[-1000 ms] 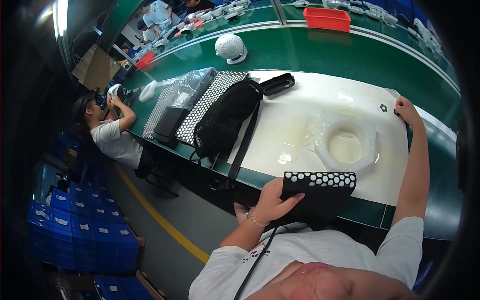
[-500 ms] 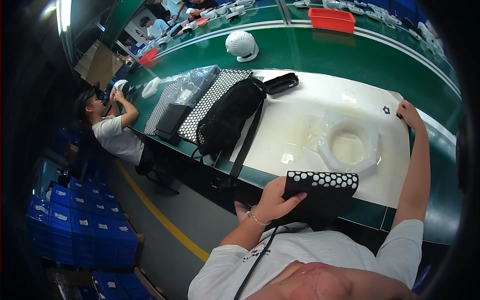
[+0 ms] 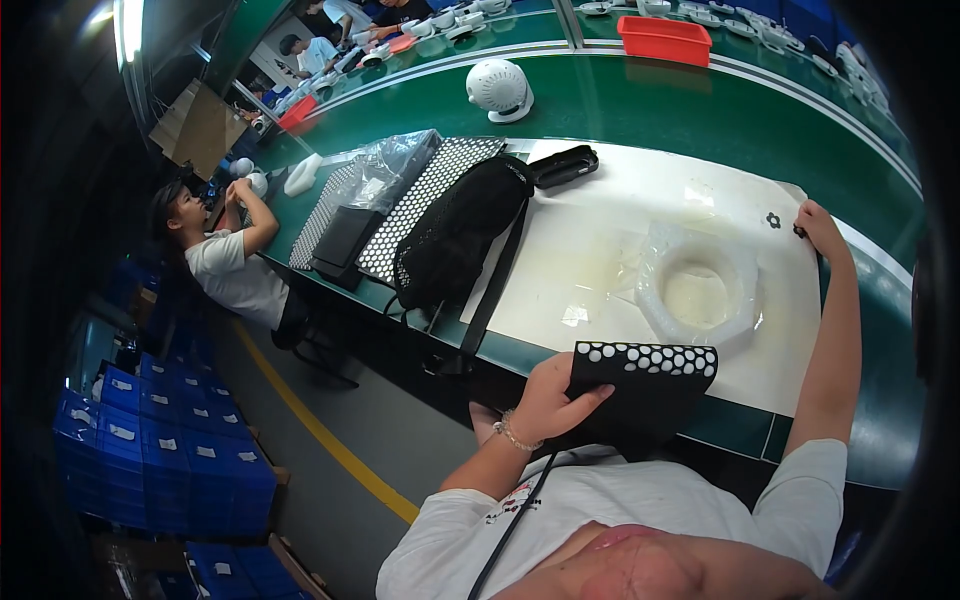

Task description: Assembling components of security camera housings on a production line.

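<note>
My left hand [image 3: 553, 408] is closed on a black panel [image 3: 630, 400] with a band of white dots along its top edge, held upright in front of my body. My right hand [image 3: 824, 229] rests at the right edge of a white sheet [image 3: 570, 240], its fingers curled. A small dark bit shows at those fingertips, too small to name. Close by on the sheet is a black flower-shaped mark [image 3: 773, 220]. Between my hands lies a foam ring [image 3: 655, 290] wrapped in clear plastic, with a round hole. A white rounded device [image 3: 499, 90] stands beyond the sheet on the green surface.
A black mesh bag [image 3: 450, 235] with a strap lies left of the sheet, beside dotted panels [image 3: 400, 220] and a clear plastic bag [image 3: 385, 170]. A co-worker [image 3: 235, 250] sits at the left. Blue boxes [image 3: 160, 440] are stacked lower left; a red bin [image 3: 664, 40] stands far off.
The white rounded device has shifted slightly to the right along the green surface. The co-worker's hands and the white part in them have moved a little. My hands have stayed in place.
</note>
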A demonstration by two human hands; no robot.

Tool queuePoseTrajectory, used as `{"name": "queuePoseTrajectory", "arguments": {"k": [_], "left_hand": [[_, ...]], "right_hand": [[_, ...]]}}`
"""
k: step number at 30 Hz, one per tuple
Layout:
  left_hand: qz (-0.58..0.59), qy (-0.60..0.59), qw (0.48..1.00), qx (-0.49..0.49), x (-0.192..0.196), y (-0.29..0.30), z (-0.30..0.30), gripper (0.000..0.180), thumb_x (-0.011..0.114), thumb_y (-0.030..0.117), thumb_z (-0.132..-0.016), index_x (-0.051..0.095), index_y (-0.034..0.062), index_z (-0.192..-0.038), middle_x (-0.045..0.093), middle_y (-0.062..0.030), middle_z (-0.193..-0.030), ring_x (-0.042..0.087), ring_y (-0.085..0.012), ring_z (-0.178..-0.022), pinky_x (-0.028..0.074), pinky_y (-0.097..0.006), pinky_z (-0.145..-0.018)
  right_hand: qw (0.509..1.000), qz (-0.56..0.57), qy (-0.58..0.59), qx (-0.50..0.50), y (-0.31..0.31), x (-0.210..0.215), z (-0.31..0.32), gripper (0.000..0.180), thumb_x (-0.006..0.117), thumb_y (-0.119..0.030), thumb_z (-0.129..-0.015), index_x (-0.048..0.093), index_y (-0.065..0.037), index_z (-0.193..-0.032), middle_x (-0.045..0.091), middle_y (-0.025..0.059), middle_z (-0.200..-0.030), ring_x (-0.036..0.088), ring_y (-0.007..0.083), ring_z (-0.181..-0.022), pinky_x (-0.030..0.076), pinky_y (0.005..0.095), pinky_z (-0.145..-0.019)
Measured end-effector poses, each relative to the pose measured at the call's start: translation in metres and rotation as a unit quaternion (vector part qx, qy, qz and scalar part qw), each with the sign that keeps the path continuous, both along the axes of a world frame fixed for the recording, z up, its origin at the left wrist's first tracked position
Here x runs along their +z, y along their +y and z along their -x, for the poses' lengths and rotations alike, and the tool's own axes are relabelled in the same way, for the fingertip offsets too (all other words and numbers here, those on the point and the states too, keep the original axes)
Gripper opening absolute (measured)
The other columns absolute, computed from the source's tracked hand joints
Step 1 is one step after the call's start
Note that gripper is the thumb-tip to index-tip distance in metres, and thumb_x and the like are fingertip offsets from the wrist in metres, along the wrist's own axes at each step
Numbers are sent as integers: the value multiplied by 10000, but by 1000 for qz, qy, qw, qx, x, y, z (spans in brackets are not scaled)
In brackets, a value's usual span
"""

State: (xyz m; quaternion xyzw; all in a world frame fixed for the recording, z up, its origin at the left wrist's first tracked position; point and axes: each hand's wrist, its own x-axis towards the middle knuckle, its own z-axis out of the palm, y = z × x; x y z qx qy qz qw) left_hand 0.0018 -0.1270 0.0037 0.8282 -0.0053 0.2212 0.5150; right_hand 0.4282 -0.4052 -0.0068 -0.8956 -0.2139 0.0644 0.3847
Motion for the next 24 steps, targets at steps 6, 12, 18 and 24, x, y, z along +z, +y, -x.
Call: {"name": "queuePoseTrajectory", "arguments": {"k": [6,12,18,24], "left_hand": [[1,2,1000,-2,2,0,0,191,643,90,-707,619,55,-893,613,-103,-804,589,-246,-711,451,-295,-642],[6,-1,1000,-3,0,1,1,199,647,86,-703,618,57,-898,614,-97,-813,590,-236,-715,451,-290,-647],[7,-2,1000,-4,-1,1,1,204,651,88,-701,617,57,-899,614,-98,-816,589,-236,-723,450,-290,-652],[7,0,1000,-5,-2,2,1,201,652,87,-700,616,54,-895,614,-99,-814,587,-239,-723,449,-292,-652]], "right_hand": [[1000,5,-11,-13,1,2,3,92,492,-112,-727,437,-58,-678,481,20,-635,456,111,-606,380,249,-573],[1000,6,-11,-4,-1,0,1,84,475,-113,-732,446,-54,-679,487,24,-628,458,115,-597,372,250,-559],[999,26,-29,-2,1,4,6,77,470,-111,-731,451,-54,-685,489,33,-629,468,126,-599,378,253,-562],[998,51,-40,-8,2,6,8,66,467,-105,-734,454,-53,-696,492,36,-643,478,136,-619,384,264,-572]]}}
